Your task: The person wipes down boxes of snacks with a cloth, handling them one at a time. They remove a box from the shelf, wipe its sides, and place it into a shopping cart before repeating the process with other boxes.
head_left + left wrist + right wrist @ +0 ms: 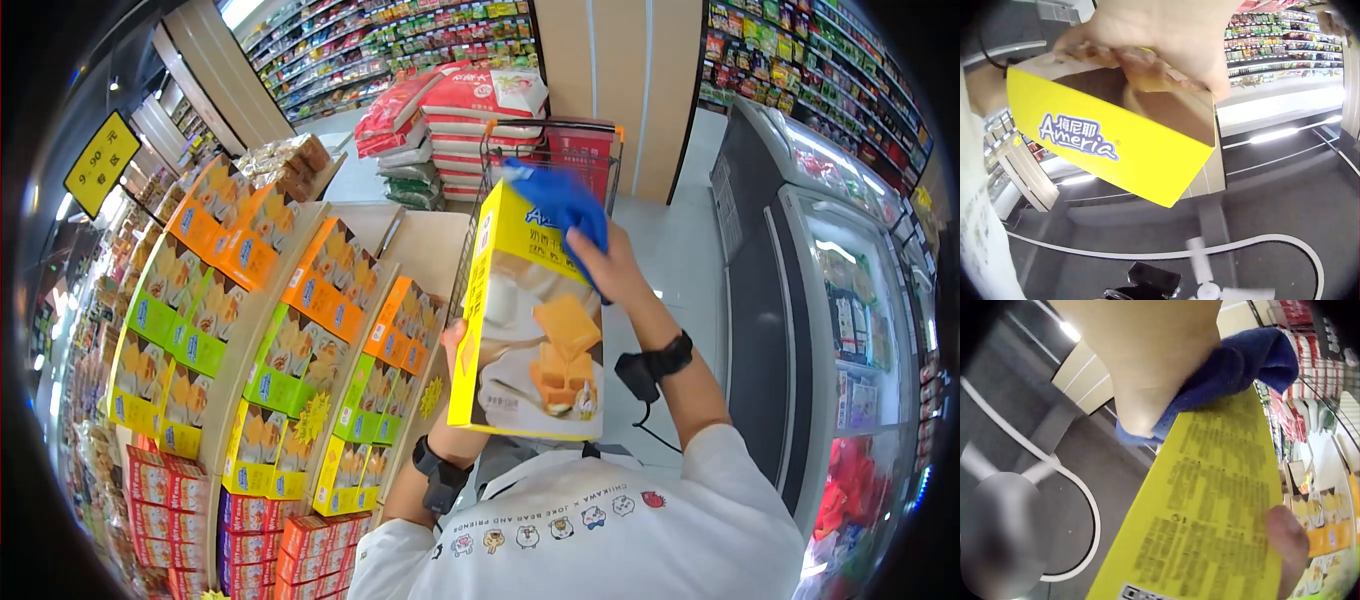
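Note:
A tall yellow biscuit box [540,330], printed with square crackers, stands tilted in front of the person's chest. The left hand [455,345] grips it along its left edge; its thumb shows on the box side in the right wrist view. In the left wrist view the box's yellow panel [1110,137] reads "Ameria", and a hollow brown cardboard inside shows beside it. The right hand [612,268] holds a blue cloth [560,205] against the top of the box, thumb over the fabric. Its other fingers are hidden by the cloth. Small print covers the yellow side [1216,481].
To the left, a stepped display [290,330] carries similar boxes in orange, green and yellow, with red boxes [165,510] lower down. A shopping cart [585,150] stands ahead, beside stacked red-and-white sacks [480,110]. Glass-fronted freezers [850,300] line the right.

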